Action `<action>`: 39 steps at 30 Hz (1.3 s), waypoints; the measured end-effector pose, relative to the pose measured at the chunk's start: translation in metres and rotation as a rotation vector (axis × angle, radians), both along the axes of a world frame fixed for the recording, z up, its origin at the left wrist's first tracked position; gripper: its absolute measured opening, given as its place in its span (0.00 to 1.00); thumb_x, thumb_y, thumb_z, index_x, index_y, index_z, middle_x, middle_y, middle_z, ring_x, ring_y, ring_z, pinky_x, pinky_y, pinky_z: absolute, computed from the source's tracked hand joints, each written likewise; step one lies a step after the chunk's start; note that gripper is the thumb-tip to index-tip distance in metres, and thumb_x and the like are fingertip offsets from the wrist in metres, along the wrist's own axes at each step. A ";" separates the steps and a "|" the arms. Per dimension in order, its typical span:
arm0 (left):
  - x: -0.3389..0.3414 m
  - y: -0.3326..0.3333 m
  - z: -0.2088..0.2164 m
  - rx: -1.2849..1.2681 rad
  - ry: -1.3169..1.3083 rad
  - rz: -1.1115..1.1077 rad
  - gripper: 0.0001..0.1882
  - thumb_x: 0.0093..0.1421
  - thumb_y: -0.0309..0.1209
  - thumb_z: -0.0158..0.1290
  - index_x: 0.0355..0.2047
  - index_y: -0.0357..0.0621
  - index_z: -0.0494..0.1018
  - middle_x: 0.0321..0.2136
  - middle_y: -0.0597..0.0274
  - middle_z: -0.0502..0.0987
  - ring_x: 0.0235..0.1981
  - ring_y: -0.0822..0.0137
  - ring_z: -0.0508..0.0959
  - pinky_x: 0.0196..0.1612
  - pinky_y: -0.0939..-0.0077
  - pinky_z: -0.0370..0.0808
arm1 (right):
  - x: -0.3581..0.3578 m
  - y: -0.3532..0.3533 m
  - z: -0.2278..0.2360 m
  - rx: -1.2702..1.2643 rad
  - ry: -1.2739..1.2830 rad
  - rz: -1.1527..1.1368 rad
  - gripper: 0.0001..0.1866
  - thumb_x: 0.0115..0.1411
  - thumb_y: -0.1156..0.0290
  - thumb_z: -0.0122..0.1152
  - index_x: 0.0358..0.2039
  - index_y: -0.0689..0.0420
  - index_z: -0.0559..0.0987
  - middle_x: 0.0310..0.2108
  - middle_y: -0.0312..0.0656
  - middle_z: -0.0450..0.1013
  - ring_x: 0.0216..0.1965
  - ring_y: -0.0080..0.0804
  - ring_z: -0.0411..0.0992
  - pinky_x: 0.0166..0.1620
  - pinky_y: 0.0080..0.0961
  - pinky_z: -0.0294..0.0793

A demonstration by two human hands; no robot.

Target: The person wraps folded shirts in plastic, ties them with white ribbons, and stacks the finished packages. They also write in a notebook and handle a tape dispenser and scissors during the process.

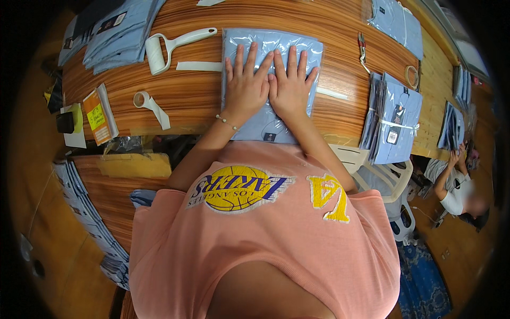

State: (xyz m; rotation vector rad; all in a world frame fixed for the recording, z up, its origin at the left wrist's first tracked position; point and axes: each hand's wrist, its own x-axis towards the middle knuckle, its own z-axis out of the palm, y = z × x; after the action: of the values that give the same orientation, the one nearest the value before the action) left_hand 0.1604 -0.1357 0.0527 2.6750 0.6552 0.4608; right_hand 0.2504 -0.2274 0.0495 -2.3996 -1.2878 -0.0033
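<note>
A folded light-blue garment in a clear plastic bag (271,36) lies flat on the wood-grain table in front of me. My left hand (245,85) rests palm down on its left half, fingers spread. On the right half lies my right hand (291,91), also flat with its fingers apart. The thumbs and index fingers of both hands come close together at the middle. A small dark label (269,137) shows near the bag's lower edge. White strips stick out from beside the bag, a left strip (197,66) and a right strip (332,93).
A white lint roller (155,55), folded blue garments (118,40) and a tape roll (142,99) lie to the left. At right are small snips (362,48), another tape roll (411,76) and a tied garment bundle (396,119). A person (457,186) handles garments farther right.
</note>
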 end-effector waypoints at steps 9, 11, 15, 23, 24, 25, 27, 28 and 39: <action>0.003 0.003 -0.004 -0.017 0.016 0.002 0.26 0.57 0.33 0.42 0.58 0.55 0.63 0.62 0.51 0.53 0.63 0.44 0.49 0.60 0.39 0.43 | 0.001 0.002 -0.002 -0.017 0.036 -0.007 0.28 0.56 0.59 0.46 0.59 0.48 0.64 0.63 0.55 0.48 0.65 0.60 0.40 0.57 0.70 0.32; 0.001 0.002 -0.005 -0.018 0.023 0.009 0.26 0.57 0.33 0.41 0.58 0.55 0.63 0.62 0.51 0.53 0.63 0.44 0.49 0.60 0.40 0.43 | 0.000 0.002 -0.005 -0.013 0.042 0.001 0.28 0.56 0.59 0.46 0.59 0.48 0.64 0.63 0.55 0.48 0.65 0.60 0.40 0.57 0.70 0.31; 0.000 0.000 -0.007 -0.021 0.004 0.016 0.26 0.56 0.34 0.43 0.57 0.55 0.64 0.61 0.50 0.55 0.63 0.44 0.50 0.59 0.38 0.44 | -0.001 0.000 -0.010 -0.006 0.027 0.003 0.29 0.56 0.59 0.46 0.59 0.48 0.64 0.63 0.55 0.48 0.65 0.60 0.40 0.57 0.70 0.31; -0.002 0.005 -0.008 -0.033 -0.064 0.011 0.25 0.58 0.35 0.42 0.58 0.56 0.62 0.62 0.52 0.54 0.63 0.46 0.49 0.60 0.39 0.42 | 0.003 0.006 -0.005 0.002 -0.002 0.010 0.28 0.58 0.57 0.46 0.60 0.50 0.62 0.63 0.55 0.48 0.65 0.56 0.41 0.59 0.66 0.32; -0.003 0.007 -0.007 -0.051 -0.073 0.009 0.25 0.59 0.35 0.41 0.59 0.57 0.61 0.62 0.52 0.54 0.63 0.47 0.50 0.60 0.40 0.42 | 0.005 0.005 0.001 0.023 0.083 0.024 0.28 0.58 0.58 0.46 0.60 0.50 0.62 0.63 0.56 0.48 0.65 0.56 0.41 0.59 0.66 0.33; -0.003 0.011 -0.007 -0.050 -0.063 -0.003 0.24 0.59 0.33 0.42 0.57 0.52 0.63 0.60 0.52 0.56 0.62 0.48 0.52 0.61 0.45 0.45 | 0.009 0.004 0.008 0.044 0.161 0.033 0.28 0.59 0.58 0.46 0.60 0.51 0.61 0.63 0.56 0.47 0.65 0.56 0.40 0.59 0.65 0.33; 0.001 0.021 0.009 -0.218 -0.303 0.057 0.22 0.58 0.31 0.43 0.55 0.49 0.65 0.59 0.52 0.58 0.61 0.48 0.54 0.62 0.51 0.47 | 0.018 0.002 0.037 0.159 0.210 0.038 0.27 0.59 0.62 0.47 0.59 0.53 0.62 0.63 0.56 0.47 0.65 0.55 0.40 0.60 0.63 0.33; 0.003 0.025 0.021 -0.307 -0.421 0.085 0.22 0.58 0.29 0.44 0.54 0.47 0.65 0.58 0.53 0.58 0.61 0.48 0.54 0.62 0.54 0.49 | 0.019 0.004 0.053 0.180 0.156 0.025 0.27 0.59 0.63 0.47 0.59 0.53 0.62 0.63 0.55 0.48 0.65 0.55 0.40 0.60 0.63 0.33; 0.064 0.049 -0.012 -0.139 -0.046 0.226 0.17 0.63 0.37 0.38 0.44 0.46 0.74 0.46 0.63 0.73 0.55 0.60 0.65 0.59 0.46 0.45 | 0.033 0.065 -0.006 0.067 0.014 -0.103 0.21 0.58 0.67 0.47 0.51 0.57 0.71 0.57 0.50 0.61 0.63 0.51 0.51 0.57 0.70 0.30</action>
State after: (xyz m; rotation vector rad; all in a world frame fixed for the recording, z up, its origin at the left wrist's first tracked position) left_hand 0.2244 -0.0863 0.0410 2.4643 0.9450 0.5139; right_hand 0.2833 -0.1627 0.0431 -2.4014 -1.1378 -0.0584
